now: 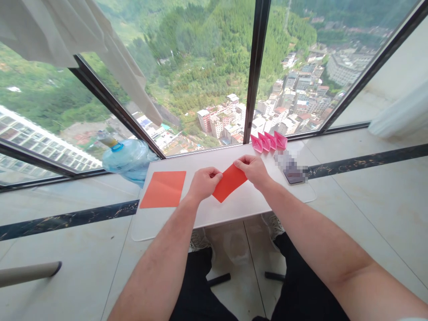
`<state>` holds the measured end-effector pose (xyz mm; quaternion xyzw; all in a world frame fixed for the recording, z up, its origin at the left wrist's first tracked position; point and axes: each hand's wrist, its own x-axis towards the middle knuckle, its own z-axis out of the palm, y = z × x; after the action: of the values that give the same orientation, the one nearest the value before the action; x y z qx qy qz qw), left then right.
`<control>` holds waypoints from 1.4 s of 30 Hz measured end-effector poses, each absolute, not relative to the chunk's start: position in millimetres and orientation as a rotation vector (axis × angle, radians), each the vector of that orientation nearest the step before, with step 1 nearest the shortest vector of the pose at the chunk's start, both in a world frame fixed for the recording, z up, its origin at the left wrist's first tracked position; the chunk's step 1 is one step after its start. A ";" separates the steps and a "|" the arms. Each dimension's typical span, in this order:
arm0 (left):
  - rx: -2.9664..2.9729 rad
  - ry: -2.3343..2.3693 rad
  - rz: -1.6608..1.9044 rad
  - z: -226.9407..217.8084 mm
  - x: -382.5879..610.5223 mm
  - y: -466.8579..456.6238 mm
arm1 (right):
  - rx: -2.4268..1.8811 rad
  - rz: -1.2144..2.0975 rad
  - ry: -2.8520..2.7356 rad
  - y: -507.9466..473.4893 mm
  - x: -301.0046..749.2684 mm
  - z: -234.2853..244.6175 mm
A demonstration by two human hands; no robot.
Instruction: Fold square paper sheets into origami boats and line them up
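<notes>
A folded orange-red paper [229, 182] is held just above a small white table [230, 209]. My left hand [204, 183] pinches its left edge, fingers curled closed. My right hand [253, 171] pinches its upper right corner, also closed. A flat square stack of orange-red paper [163, 189] lies on the table's left part, apart from both hands.
Several folded pink paper pieces [269, 141] stand in a row at the table's far edge. A dark phone [293, 171] lies on the table's right. A blue water jug [129, 159] lies by the window at left. Floor-to-ceiling glass is right behind the table.
</notes>
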<state>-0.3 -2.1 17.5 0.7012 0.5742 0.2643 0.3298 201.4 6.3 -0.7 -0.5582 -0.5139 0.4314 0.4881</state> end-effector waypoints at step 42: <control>1.893 1.571 0.678 17.9 -17.8 4.6 | -1.492 0.873 -1.343 6.3 219.0 12.6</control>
<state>-17.8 4.6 17.9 0.7097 0.5892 0.2542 0.2908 219.0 6.3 12.6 -0.6056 -0.5452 0.3546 0.4585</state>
